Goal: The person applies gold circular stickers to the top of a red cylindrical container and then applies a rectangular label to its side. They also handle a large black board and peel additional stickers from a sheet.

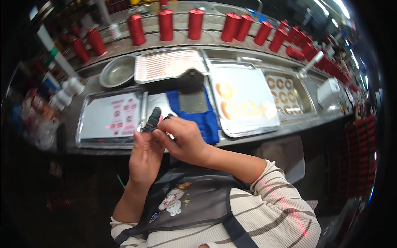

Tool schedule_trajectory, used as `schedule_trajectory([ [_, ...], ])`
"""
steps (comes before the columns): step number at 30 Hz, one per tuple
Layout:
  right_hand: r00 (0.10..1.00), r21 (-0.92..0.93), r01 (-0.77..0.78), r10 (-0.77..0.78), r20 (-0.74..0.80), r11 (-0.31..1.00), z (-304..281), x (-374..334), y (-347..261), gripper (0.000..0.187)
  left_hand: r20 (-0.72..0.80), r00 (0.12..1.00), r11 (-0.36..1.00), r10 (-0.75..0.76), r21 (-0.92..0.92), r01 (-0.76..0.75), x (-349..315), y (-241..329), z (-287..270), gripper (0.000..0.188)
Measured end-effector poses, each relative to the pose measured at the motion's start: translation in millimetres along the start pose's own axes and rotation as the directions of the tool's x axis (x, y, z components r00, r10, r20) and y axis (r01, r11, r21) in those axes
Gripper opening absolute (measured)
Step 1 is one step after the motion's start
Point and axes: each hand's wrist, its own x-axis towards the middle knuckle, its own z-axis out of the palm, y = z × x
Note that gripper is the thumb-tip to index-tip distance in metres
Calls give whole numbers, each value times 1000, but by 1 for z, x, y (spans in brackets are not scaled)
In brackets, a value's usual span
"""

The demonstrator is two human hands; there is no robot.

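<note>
My left hand point(144, 159) is raised over the counter's front edge, its thumb stretched up and apart. A black, ribbed finger sleeve point(153, 120) stands above it and seems to cover one of its upright fingers. My right hand point(185, 137) reaches across from the right, fingers bent and closed around the lower part of that sleeve. A second small dark bit point(168, 117) shows by the right fingertips; whether it belongs to the same piece I cannot make out. The other left fingers are hidden behind the right hand.
A tray with pink printed pieces point(93, 118) lies left, a striped tray point(142, 74) behind. Blue cloth point(206, 124) lies under a dark-and-metal object point(192, 97). Right are a tray with ring-shaped pieces point(248, 126) and a sink point(308, 97). Red canisters point(165, 25) line the back.
</note>
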Motion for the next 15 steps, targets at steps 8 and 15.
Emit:
schedule_trajectory([
  [8,994,-204,0,-22,-104,979,-78,-39,27,16,37,994,897,-102,436,75,53,-43,62,78],
  [15,965,-173,-103,56,-256,980,-136,-54,48,22,267,963,322,21,911,-259,88,-70,96,82],
])
